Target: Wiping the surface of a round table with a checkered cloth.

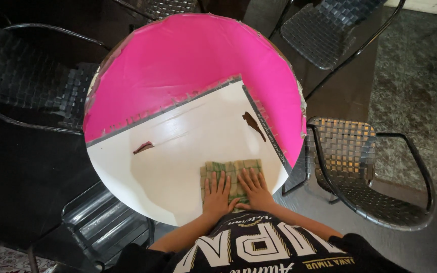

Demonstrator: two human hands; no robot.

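Hands: left hand point(217, 196) and right hand point(253, 189) flat, fingers spread, gripping nothing, pressing green checked cloth point(232, 172); cloth could bunch, sliding off near table edge point(142, 205).

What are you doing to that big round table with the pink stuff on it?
A person presses both hands flat on a green checked cloth on the white part of a round table. The left hand and right hand lie side by side. Pink film covers the far half. Two brown smears mark the white surface. Black woven chairs stand around.

Both hands cover much of the checked cloth point(232, 172); the upper chairs point(324, 25) are cut off.
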